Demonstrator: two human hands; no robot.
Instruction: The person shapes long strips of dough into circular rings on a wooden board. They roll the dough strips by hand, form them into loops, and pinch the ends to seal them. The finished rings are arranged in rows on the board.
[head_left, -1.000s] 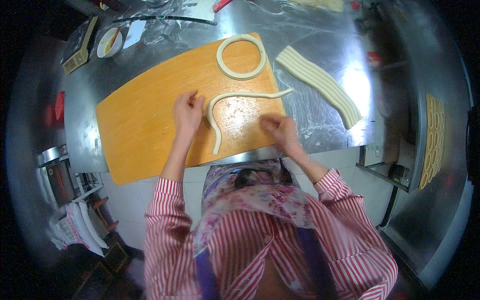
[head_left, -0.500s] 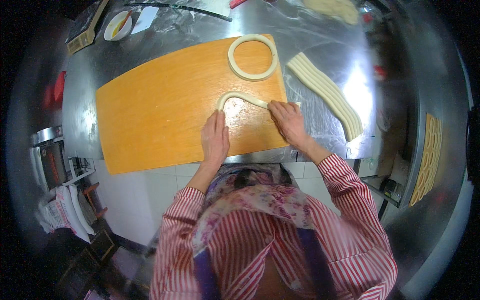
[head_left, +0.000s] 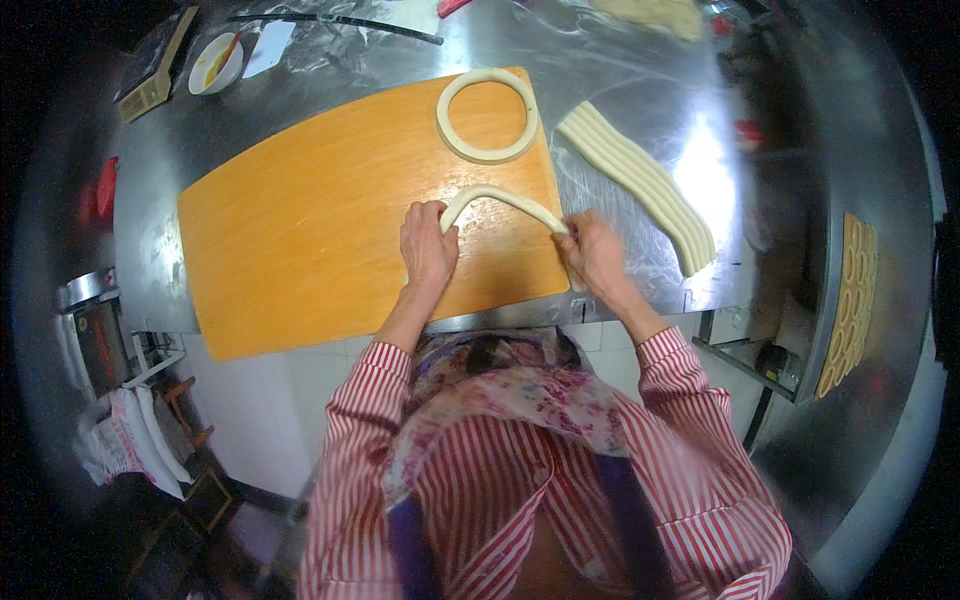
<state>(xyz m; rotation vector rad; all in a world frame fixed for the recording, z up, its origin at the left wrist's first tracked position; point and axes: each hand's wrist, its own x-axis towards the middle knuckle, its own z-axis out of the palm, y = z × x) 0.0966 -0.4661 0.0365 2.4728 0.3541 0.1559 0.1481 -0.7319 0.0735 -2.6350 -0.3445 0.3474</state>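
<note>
A pale rope of dough (head_left: 497,195) arches over the near right part of a wooden board (head_left: 300,220). My left hand (head_left: 430,248) grips its left end, fingers curled around it. At the board's right edge, my right hand (head_left: 596,255) pinches the other end between thumb and fingers. Beyond the rope, a ring of dough (head_left: 488,158) lies flat at the board's far right corner. Several dough strips (head_left: 640,185) rest side by side on the metal table to the right of the board.
The steel table (head_left: 345,70) carries a white bowl (head_left: 215,65) with a brush-like handle in it, a white card (head_left: 269,48), a long dark strip (head_left: 380,27) and a dough lump (head_left: 655,15). A tray of dough rings (head_left: 850,305) stands at the far right.
My right hand has turned from lying flat over the rope's end to pinching it, a little farther right. The left hand has curled around its end. The whole view has shifted slightly.
</note>
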